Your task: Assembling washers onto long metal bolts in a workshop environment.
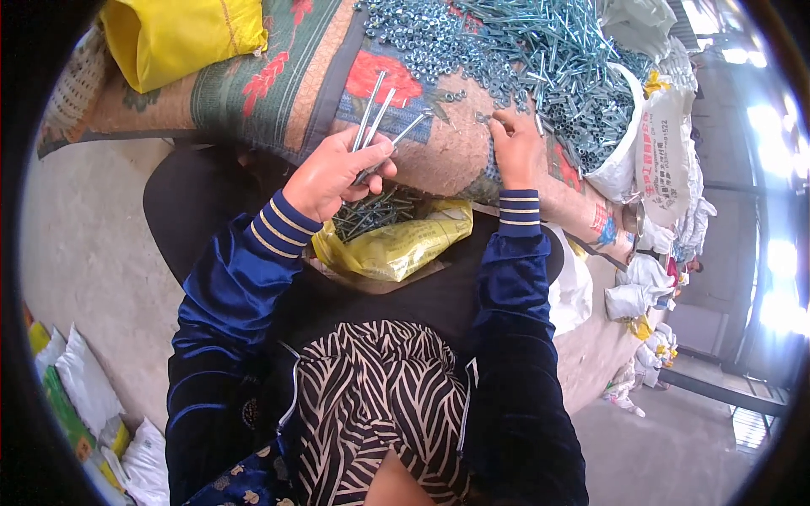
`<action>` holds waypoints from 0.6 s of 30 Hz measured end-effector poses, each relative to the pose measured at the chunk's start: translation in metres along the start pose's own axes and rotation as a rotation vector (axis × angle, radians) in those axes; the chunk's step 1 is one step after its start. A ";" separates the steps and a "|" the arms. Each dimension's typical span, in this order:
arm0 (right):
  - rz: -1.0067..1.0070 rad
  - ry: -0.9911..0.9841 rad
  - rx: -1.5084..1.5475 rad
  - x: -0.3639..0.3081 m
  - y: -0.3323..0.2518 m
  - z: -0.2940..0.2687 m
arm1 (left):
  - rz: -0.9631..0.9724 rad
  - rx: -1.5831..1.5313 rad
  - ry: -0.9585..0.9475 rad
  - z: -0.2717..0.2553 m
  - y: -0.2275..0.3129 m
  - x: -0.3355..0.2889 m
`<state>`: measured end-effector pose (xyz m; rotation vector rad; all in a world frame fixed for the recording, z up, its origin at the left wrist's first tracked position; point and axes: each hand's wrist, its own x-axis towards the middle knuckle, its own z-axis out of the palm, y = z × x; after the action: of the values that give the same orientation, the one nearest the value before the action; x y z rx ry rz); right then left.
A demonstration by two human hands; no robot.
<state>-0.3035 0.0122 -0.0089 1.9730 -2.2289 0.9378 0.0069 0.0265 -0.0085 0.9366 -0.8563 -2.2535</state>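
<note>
My left hand (342, 173) is closed around a few long shiny metal bolts (371, 114), which stick up and fan out from between thumb and fingers. One leans right, with a small wider piece at its tip. My right hand (516, 152) rests at the near edge of a heap of small metal nuts (422, 42), thumb and fingers curled together. Whatever its fingertips hold is too small to make out. Below my left hand, an open yellow plastic bag (405, 249) lies in my lap, with many long bolts (371, 211) inside.
A patterned padded cloth (287, 76) lies under the heap. Long thin bolts (548, 38) and short metal sleeves (582, 114) pile up at right, against a white woven sack (620, 177). A yellow bag (181, 38) sits far left. White sacks (89, 379) stand on the floor lower left.
</note>
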 end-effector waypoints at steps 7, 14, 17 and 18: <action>0.045 -0.111 0.043 0.012 0.006 -0.011 | 0.037 -0.065 0.002 -0.001 0.002 -0.001; 0.100 -0.155 0.453 0.027 -0.031 -0.006 | 0.055 -0.122 -0.069 -0.005 0.003 0.001; 0.019 -0.236 0.329 0.039 -0.035 0.013 | 0.006 -0.087 -0.018 -0.003 0.005 0.001; -0.049 -0.258 0.262 0.044 -0.034 0.019 | 0.008 -0.086 -0.019 -0.002 0.007 0.000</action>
<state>-0.2743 -0.0358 0.0072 2.3750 -2.2698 1.0743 0.0097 0.0212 -0.0045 0.8721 -0.7638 -2.2769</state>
